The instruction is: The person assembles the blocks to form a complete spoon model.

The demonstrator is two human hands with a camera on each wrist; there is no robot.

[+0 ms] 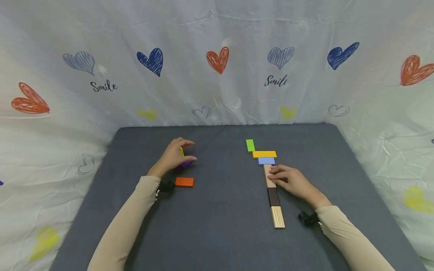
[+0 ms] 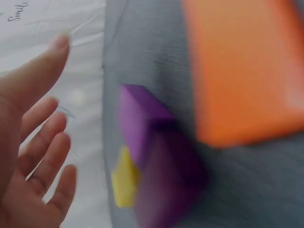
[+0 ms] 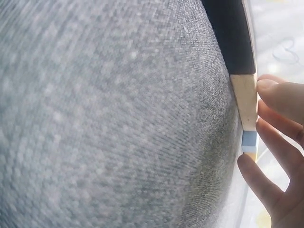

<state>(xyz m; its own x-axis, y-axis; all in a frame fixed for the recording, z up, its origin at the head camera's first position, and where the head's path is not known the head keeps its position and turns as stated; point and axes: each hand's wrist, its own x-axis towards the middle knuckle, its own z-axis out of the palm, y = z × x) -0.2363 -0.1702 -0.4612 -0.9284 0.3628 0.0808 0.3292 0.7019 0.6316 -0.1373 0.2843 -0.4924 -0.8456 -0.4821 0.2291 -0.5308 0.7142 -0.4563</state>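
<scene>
My left hand (image 1: 172,157) hovers over a purple block (image 1: 187,163) and a yellow block (image 1: 181,151), thumb and fingers spread apart. In the left wrist view the purple block (image 2: 140,123) has the yellow block (image 2: 124,180) beside it, and nothing lies between the fingers. Just nearer than that hand lies an orange block (image 1: 184,182). On the right, my right hand (image 1: 293,181) touches a plain wooden block (image 1: 268,173) with its fingertips, fingers loosely extended. That block (image 3: 244,97) lies flat between a dark brown block (image 1: 274,197) and a light blue block (image 1: 266,161).
A striped wooden block (image 1: 278,217) forms the near end of the row. Beyond the light blue block lie an amber block (image 1: 264,154) crosswise and a green block (image 1: 250,145). The dark grey table (image 1: 220,226) ends at a white curtain (image 1: 237,98) printed with hearts.
</scene>
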